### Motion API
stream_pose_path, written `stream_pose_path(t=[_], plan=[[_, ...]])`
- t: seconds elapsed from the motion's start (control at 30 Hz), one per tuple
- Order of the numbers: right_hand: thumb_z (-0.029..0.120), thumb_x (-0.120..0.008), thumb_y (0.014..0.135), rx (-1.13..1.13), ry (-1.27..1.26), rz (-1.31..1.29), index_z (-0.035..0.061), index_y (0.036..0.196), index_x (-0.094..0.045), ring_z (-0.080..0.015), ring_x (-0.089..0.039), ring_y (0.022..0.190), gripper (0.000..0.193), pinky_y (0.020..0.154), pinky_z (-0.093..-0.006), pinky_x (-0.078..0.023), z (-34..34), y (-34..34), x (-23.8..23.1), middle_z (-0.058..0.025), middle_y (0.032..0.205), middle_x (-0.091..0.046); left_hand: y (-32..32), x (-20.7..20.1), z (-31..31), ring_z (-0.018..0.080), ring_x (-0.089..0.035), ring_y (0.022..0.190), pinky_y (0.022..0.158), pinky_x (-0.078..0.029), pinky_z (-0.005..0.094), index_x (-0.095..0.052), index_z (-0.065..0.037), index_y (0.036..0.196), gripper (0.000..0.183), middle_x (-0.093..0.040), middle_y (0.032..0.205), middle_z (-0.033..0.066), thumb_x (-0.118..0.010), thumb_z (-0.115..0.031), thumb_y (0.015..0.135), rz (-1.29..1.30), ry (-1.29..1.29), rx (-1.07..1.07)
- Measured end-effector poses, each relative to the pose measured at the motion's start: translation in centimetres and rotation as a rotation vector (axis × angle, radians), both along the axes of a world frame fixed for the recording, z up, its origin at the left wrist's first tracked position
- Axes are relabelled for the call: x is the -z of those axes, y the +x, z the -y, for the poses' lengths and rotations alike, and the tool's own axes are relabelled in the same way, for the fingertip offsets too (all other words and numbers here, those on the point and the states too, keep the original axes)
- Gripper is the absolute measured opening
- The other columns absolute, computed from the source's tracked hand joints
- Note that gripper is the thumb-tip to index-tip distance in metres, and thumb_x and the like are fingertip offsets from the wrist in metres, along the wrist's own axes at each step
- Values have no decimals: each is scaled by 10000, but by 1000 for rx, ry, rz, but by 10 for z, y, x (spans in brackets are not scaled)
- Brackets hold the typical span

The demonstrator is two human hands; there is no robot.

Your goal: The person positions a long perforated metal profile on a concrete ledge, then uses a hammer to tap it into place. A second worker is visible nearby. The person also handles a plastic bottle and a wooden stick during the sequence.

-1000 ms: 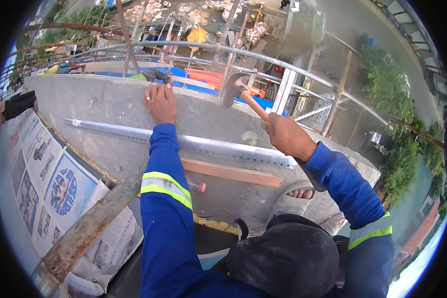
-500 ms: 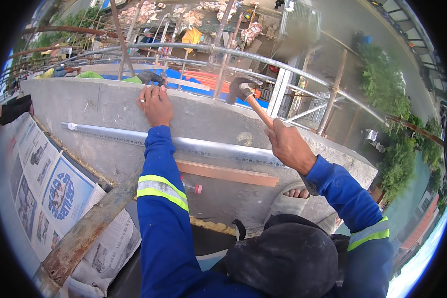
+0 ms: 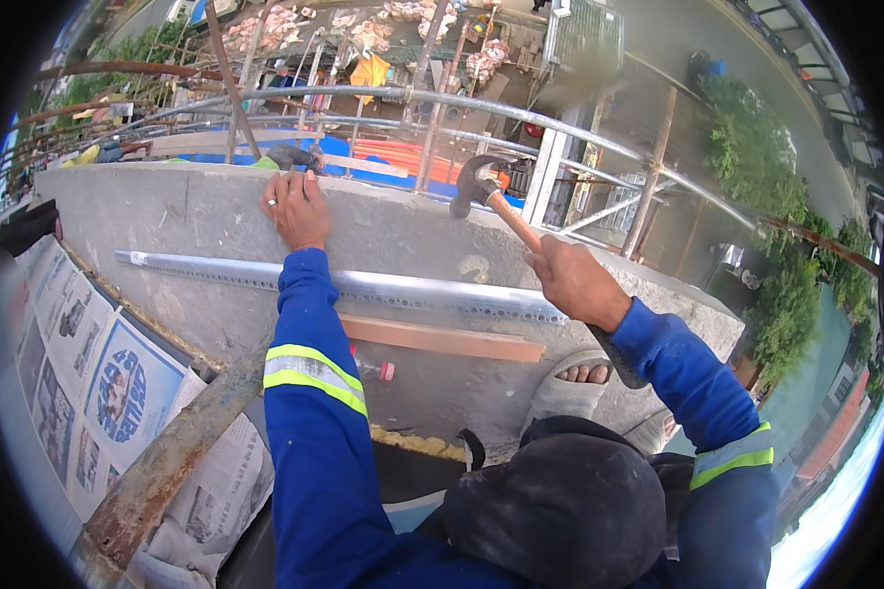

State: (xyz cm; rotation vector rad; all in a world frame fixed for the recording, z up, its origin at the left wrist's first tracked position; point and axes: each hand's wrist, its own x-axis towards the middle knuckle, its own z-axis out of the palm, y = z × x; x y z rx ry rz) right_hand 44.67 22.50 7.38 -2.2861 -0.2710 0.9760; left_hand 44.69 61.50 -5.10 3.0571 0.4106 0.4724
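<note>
My right hand [image 3: 581, 282] is wrapped round the wooden handle of a claw hammer [image 3: 506, 211]. The hammer's dark metal head is raised near the outer edge of a grey concrete ledge [image 3: 393, 221]. My left hand [image 3: 297, 211], with a ring on one finger, lies on the ledge with its fingers reaching to that edge; what is under the fingertips is hidden. Just past them is another person's grey-gloved hand [image 3: 293, 156] with a bright green sleeve. A long perforated metal profile [image 3: 413, 291] lies along the ledge, passing beneath my left forearm.
A wooden strip [image 3: 442, 338] and a plastic bottle with a pink cap [image 3: 385, 371] lie nearer me. A sandalled foot [image 3: 572, 388] stands at right. Newspaper sheets [image 3: 118, 383] and a rusty pipe [image 3: 157, 471] are at left. Scaffold pipes [image 3: 481, 104] run beyond the ledge, above ground far below.
The view has shifted slightly. The hammer's head has dropped a little and looks less blurred. My left hand stays at the ledge's edge beside the other person's glove.
</note>
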Motion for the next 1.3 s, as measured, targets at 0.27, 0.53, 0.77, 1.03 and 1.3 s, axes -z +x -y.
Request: stream_pose_path(t=[0.27, 0.53, 0.77, 1.03, 1.3], plan=[[200, -522, 948, -12, -22, -31, -68, 935, -502, -497, -601, 667, 269, 625, -559, -456, 25, 3, -4, -315, 701, -598, 2, 0, 0, 309, -485, 1179, 1035, -298, 473, -684, -51, 968, 261, -634, 1071, 87, -543, -267, 933, 11, -5, 14], [208, -531, 950, 56, -70, -56, -43, 916, -503, -488, -564, 655, 255, 603, -554, -403, 42, -12, -13, -290, 685, -576, 1, 4, -4, 305, -487, 1186, 1038, -296, 481, -688, -60, 971, 263, -632, 1076, 92, -548, -279, 931, -4, -11, 7], [181, -523, 944, 22, -52, -31, -56, 913, -482, -504, -574, 627, 243, 589, -563, -439, 50, -17, -13, -313, 646, -568, -1, 5, -5, 305, -485, 1190, 1037, -299, 482, -688, -59, 970, 273, -630, 1090, 92, -542, -286, 936, -2, 0, 4], [206, -532, 946, 79, -78, -54, -43, 902, -509, -498, -564, 660, 254, 597, -546, -418, 57, -20, -13, -308, 695, -572, 1, 5, -5, 312, -481, 1192, 1039, -301, 473, -688, -54, 974, 280, -628, 1101, 95, -531, -284, 945, -17, 35, 7], [200, -536, 940, 111, -120, -77, -46, 902, -512, -493, -570, 665, 250, 605, -541, -421, 75, -28, -16, -298, 685, -575, -1, 11, -8, 321, -473, 1201, 1033, -301, 477, -687, -56, 984, 303, -628, 1111, 100, -506, -297, 961, -25, 15, 14]])
